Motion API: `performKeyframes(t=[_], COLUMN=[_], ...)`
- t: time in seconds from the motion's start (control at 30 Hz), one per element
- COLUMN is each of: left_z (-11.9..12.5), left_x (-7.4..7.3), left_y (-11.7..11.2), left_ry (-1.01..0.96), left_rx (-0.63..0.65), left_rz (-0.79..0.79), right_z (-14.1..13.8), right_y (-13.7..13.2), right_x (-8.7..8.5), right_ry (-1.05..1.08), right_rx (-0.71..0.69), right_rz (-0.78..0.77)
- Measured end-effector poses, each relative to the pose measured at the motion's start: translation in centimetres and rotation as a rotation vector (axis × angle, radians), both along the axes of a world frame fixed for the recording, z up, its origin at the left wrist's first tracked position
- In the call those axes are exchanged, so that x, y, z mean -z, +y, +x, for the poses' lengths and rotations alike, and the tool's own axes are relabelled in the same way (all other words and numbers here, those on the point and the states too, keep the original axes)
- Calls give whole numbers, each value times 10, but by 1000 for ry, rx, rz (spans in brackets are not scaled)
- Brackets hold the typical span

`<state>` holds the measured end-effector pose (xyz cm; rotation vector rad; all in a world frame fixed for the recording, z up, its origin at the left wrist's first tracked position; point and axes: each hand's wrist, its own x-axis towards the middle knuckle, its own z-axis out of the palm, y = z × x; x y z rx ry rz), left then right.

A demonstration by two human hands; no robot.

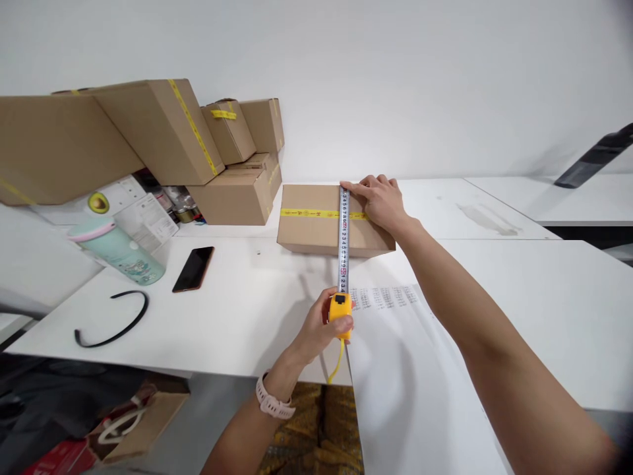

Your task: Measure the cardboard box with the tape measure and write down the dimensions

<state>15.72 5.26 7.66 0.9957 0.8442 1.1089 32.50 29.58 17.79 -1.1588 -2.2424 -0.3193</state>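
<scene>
A small cardboard box [311, 233] with a yellow tape strip lies on the white table. The silver blade of a tape measure [345, 231] runs across its top, from the far edge past the near edge. My left hand [319, 326] is closed around the yellow case of the tape measure, in front of the box. Over the far right part of the box rests my right hand [383, 203], its index finger stretched out onto the blade's far end. Its other fingers are apart near the far edge, and the thumb is hidden.
Stacked cardboard boxes [158, 138] stand at the back left. Nearby are a mint-green tumbler [121, 251], a phone [194, 269] and a black curved band [138, 323]. A long paper sheet [410, 369] with handwriting lies right of my left hand. A dark bottle [593, 158] is far right.
</scene>
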Motion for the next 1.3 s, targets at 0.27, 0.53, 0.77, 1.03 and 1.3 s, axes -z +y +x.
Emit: performKeyframes(t=[0.27,0.53,0.77,1.03,1.3], left_z=[-8,-10,-10,-10,-10], left_x=[4,7,7,9,8], left_y=[-1,0,-1,-1,0], left_ry=[18,25,36,42,56], left_rx=[16,16,18,17,12], left_rz=[9,5,10,18,13], right_z=[1,-1,-1,-1,1], right_y=[1,1,1,1,4], right_x=[2,3,3,3,5], right_ry=[8,77,80,78,65], right_rx=[-10,-25,-22,-24,-30], right_rz=[1,-9,-7,5,11])
